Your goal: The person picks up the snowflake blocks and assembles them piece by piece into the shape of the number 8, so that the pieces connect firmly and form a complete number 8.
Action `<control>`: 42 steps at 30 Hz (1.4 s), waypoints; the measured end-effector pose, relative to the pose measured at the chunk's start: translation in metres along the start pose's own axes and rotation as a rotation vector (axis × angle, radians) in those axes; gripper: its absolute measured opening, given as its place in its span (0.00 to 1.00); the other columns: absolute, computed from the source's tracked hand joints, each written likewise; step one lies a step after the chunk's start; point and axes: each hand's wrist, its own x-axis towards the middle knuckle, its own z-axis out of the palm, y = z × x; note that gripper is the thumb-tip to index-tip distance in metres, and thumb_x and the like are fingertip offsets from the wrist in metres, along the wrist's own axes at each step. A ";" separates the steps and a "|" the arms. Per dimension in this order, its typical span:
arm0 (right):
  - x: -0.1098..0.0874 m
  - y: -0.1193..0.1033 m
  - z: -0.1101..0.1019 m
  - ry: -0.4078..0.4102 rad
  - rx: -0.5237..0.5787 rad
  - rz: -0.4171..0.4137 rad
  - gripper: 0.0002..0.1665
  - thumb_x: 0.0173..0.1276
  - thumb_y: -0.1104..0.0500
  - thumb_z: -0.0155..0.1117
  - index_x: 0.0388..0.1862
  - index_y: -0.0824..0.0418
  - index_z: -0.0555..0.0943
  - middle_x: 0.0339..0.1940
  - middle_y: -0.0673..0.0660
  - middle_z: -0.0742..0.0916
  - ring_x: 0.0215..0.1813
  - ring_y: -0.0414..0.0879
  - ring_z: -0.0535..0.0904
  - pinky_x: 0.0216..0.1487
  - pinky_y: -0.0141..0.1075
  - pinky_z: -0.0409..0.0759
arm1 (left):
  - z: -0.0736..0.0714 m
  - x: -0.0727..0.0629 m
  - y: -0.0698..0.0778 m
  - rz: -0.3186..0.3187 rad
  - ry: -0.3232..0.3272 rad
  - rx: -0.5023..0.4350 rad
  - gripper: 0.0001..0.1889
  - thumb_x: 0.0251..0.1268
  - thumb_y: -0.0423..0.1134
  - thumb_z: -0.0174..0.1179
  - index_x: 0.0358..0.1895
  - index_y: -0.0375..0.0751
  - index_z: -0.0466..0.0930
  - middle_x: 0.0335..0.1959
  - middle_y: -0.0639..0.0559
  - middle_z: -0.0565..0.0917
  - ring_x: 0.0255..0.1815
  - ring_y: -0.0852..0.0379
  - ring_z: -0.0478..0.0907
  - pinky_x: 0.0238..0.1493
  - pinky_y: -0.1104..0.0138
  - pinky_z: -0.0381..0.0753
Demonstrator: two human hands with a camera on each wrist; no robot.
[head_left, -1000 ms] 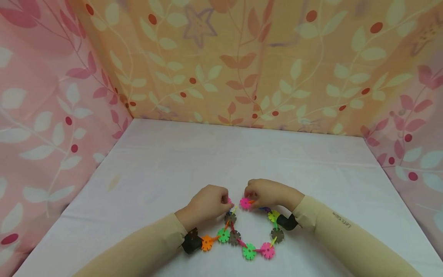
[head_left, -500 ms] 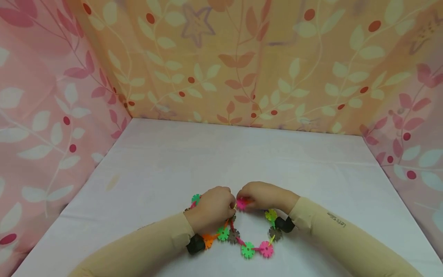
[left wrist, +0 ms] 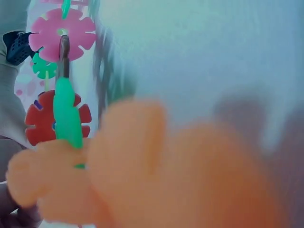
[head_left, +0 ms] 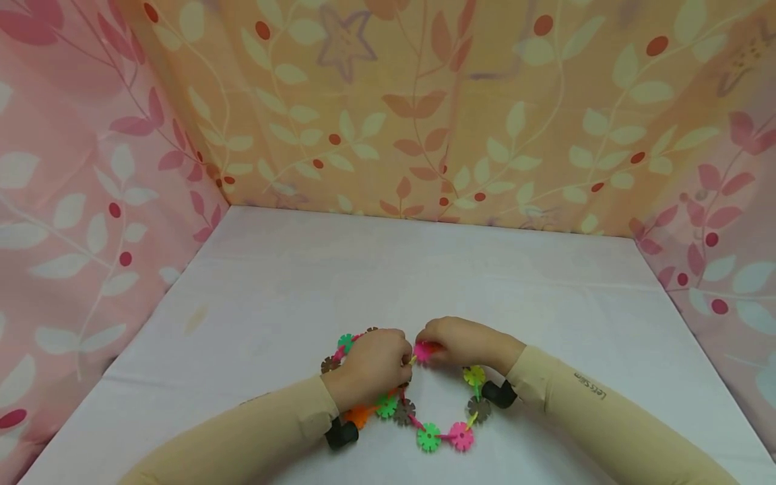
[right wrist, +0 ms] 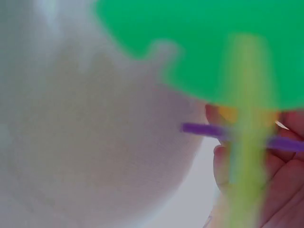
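Observation:
A chain of notched plastic snowflake discs lies on the white table, with a green disc (head_left: 429, 438) and a pink disc (head_left: 462, 436) at its near side. My left hand (head_left: 376, 360) pinches a yellow disc (head_left: 413, 360), seen edge-on between the fingertips. Opposite it, my right hand (head_left: 463, 340) holds the chain's far pink disc (head_left: 423, 351), beside an orange piece. The two hands are very close, and whether the yellow and pink discs touch is unclear. In the right wrist view, a blurred green disc (right wrist: 199, 71) partly hides the right fingers.
More of the chain curves left, with a teal disc (head_left: 346, 343), a brown disc (head_left: 330, 364) and an orange disc (head_left: 358, 419) around the left forearm. Black wrist cameras (head_left: 342, 434) hang under both wrists. Patterned cloth walls (head_left: 412, 135) enclose the table (head_left: 515, 276).
My hands have come together, the left shifting right and the right slightly left, narrowing the gap between the yellow and pink discs. Teal and brown discs now show beyond the left hand.

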 end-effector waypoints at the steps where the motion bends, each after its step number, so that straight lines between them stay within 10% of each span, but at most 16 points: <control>1: 0.000 0.000 0.000 0.002 0.006 0.002 0.11 0.61 0.59 0.62 0.44 0.57 0.80 0.36 0.46 0.81 0.39 0.36 0.74 0.46 0.33 0.74 | 0.000 0.000 0.000 -0.003 0.002 0.002 0.17 0.45 0.34 0.59 0.08 0.50 0.64 0.16 0.59 0.63 0.17 0.65 0.57 0.14 0.73 0.52; 28: 0.002 -0.014 0.009 0.040 0.205 0.044 0.06 0.57 0.58 0.67 0.34 0.54 0.81 0.25 0.39 0.79 0.27 0.33 0.72 0.31 0.27 0.73 | 0.008 0.001 0.002 -0.074 -0.082 0.061 0.12 0.51 0.35 0.60 0.14 0.47 0.70 0.11 0.58 0.68 0.16 0.63 0.63 0.16 0.72 0.64; 42: -0.005 -0.016 0.018 0.151 0.187 0.055 0.07 0.57 0.59 0.66 0.37 0.55 0.82 0.26 0.40 0.78 0.28 0.35 0.70 0.31 0.27 0.71 | 0.008 0.000 -0.005 0.104 0.026 0.170 0.10 0.52 0.34 0.57 0.16 0.46 0.72 0.15 0.59 0.70 0.17 0.64 0.65 0.20 0.72 0.65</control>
